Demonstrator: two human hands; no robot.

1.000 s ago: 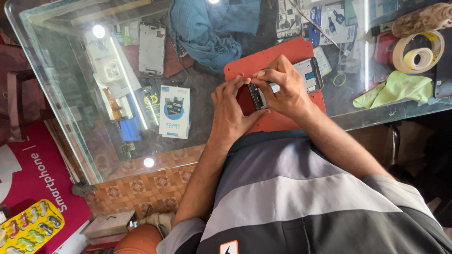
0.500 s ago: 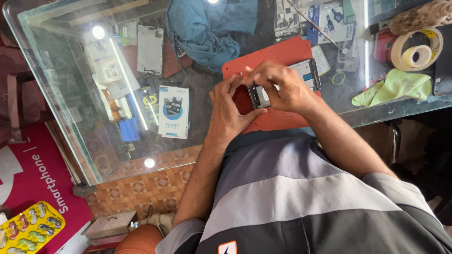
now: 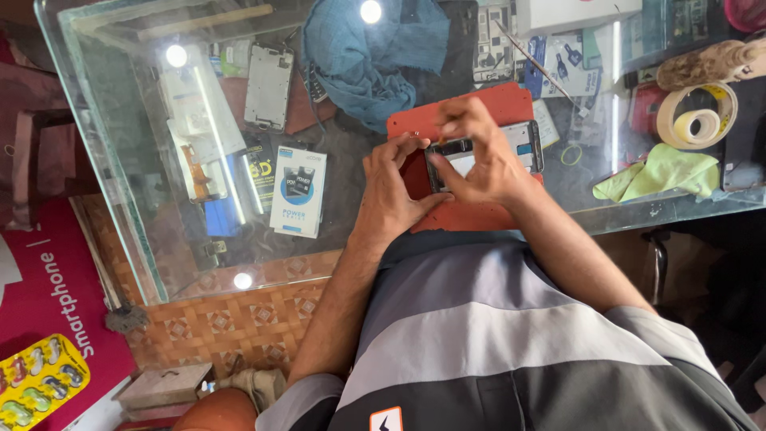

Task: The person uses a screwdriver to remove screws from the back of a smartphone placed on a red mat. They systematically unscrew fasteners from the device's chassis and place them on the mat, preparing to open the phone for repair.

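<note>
The phone (image 3: 487,156) lay flat on the red mat (image 3: 479,108), its opened back facing up, at the near edge of the glass counter (image 3: 120,160). The left hand (image 3: 391,187) sat at the phone's left end, fingers curled, thumb and forefinger pinched against that end of the frame. The right hand (image 3: 479,156) covered the middle of the phone, thumb pressed on its near edge and fingers arched over the far edge; it gripped the body from above. Whether a small part was held between the fingertips could not be told.

Left of the mat, under the glass, lay a white box (image 3: 298,191) with a blue disc on its face. Beyond the mat a blue cloth (image 3: 367,56) was bunched, and left of the cloth rested a bare phone frame (image 3: 268,86). Right of the mat, a green cloth (image 3: 662,172) lay near the counter's front edge, with a tape roll (image 3: 696,116) just behind it. A thin rod (image 3: 531,56) lay slantwise beyond the mat's far right corner.
</note>
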